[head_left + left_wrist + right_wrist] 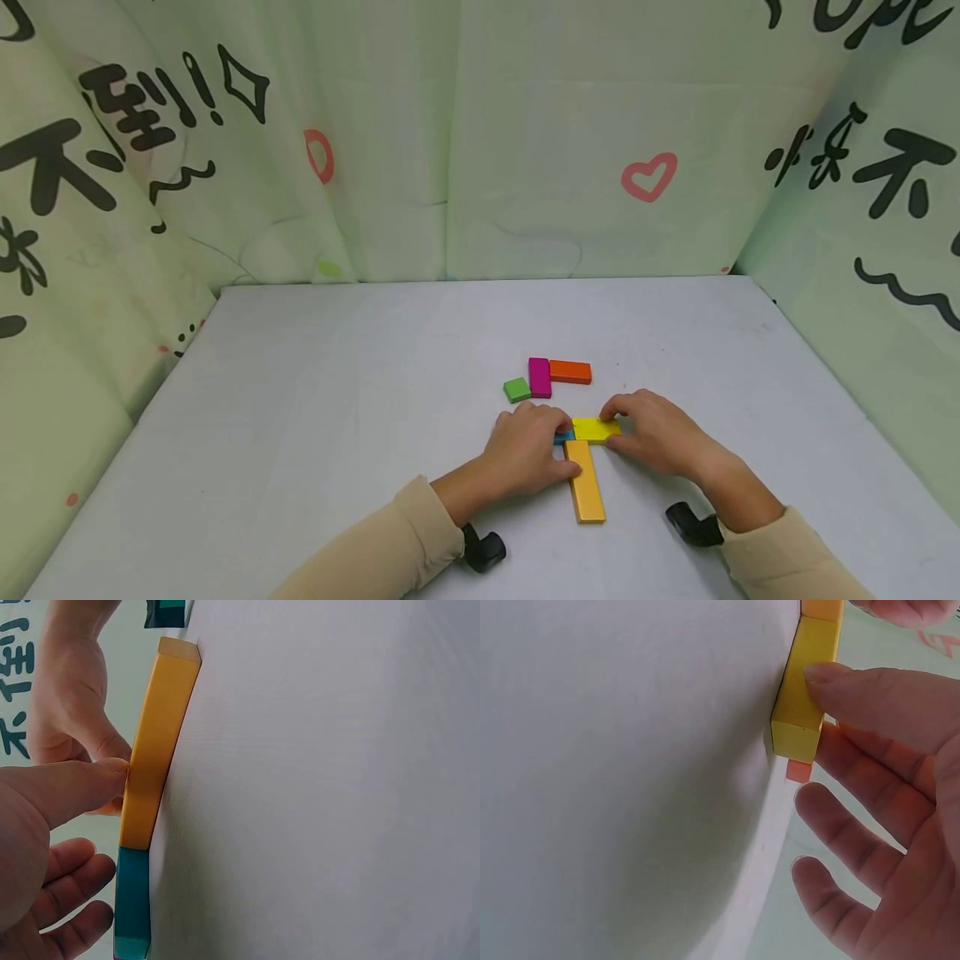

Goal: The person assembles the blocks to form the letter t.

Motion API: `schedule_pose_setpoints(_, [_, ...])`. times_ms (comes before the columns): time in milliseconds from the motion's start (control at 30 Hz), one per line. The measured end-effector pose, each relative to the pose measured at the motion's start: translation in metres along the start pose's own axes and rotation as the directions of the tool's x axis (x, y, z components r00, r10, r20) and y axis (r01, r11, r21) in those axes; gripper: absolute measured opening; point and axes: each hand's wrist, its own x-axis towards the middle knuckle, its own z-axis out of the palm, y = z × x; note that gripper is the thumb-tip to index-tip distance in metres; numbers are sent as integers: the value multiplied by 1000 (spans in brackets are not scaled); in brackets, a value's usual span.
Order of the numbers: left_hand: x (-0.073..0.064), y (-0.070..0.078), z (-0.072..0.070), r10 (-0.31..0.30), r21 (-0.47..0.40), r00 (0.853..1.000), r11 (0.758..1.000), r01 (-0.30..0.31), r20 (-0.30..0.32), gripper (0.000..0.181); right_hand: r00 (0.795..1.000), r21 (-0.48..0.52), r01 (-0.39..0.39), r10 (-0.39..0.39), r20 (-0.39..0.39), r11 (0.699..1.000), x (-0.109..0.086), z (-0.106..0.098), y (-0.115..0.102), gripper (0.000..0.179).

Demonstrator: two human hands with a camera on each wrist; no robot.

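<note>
Three wooden building blocks meet in a T on the white table. The long amber block (586,487) forms the stem, with the blue block (564,437) and the yellow block (595,430) across its far end. My left hand (528,446) curls over the blue block; its thumb touches the amber block (154,742), and the index fingertip is at the blue block's far side. With my right hand (660,433) I pinch the yellow block (802,682) between thumb and fingers; the remaining fingers are spread apart. The index finger's contact is partly hidden in the right wrist view.
Beyond the hands lie a green block (517,390), an upright-lying magenta block (540,377) and an orange block (570,372), grouped together. The white table (337,400) extends to both sides. Pale green printed curtains (525,150) enclose its back and sides.
</note>
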Motion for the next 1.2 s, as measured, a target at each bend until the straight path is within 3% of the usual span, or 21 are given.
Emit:
schedule_pose_setpoints(833, [-1, 2, 0, -6, 14, 1000, 1000, 6, 2, 50, 1000, 53, -3, 2, 9, 999, -2, 2, 1, 37])
schedule_pose_setpoints(1200, [0, 2, 2, -15, 15, 1000, 1000, 15, -7, 51, 997, 37, 12, -9, -81, 999, -10, 3, -2, 38])
